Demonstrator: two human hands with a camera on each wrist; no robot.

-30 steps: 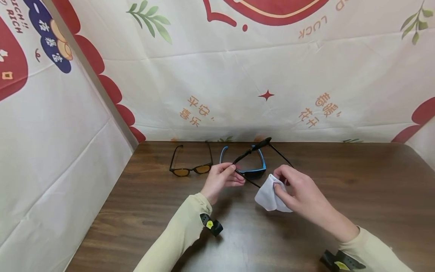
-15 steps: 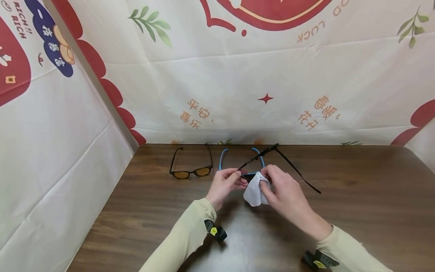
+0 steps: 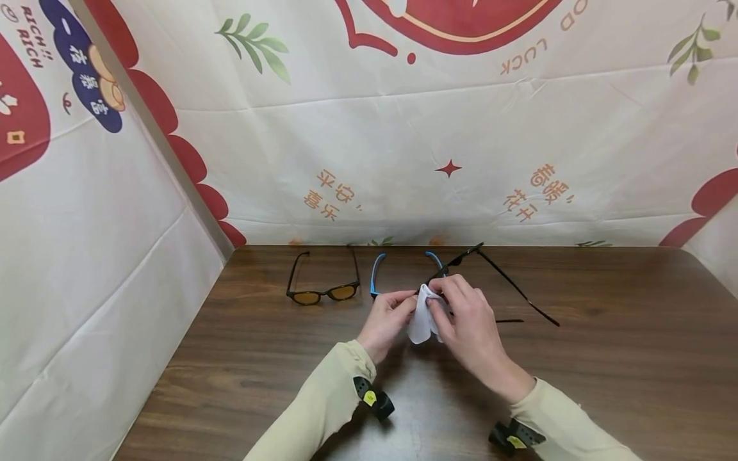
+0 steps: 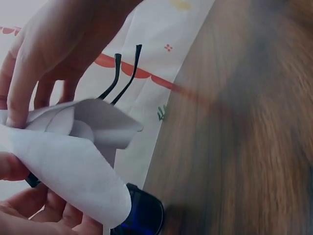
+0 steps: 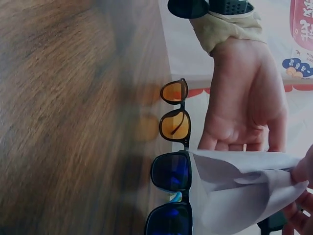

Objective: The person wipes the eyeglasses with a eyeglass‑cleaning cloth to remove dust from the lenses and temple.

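My left hand (image 3: 387, 323) pinches one end of a pair of black-framed glasses (image 3: 471, 251), held tilted above the table with the arms unfolded. Between finger and thumb, my right hand (image 3: 475, 330) grips a white cleaning cloth (image 3: 423, 317), which hangs in folds against the frame near my left fingertips. The cloth (image 4: 83, 176) covers most of the held frame in the left wrist view; two black arms (image 4: 117, 81) stick out beyond it. Behind my hands lie sunglasses with blue arms (image 3: 376, 272), partly hidden; their dark lenses (image 5: 171, 171) show in the right wrist view.
Amber-lensed glasses (image 3: 325, 296) lie unfolded on the brown wooden table (image 3: 230, 358), left of the blue-armed pair. A printed white fabric backdrop (image 3: 369, 147) rises along the table's far edge, and another sheet hangs at the left.
My right hand has moved left with the cloth, bringing it up to my left fingers and over the frame. The black glasses have shifted slightly right and turned; my left hand has moved slightly right.
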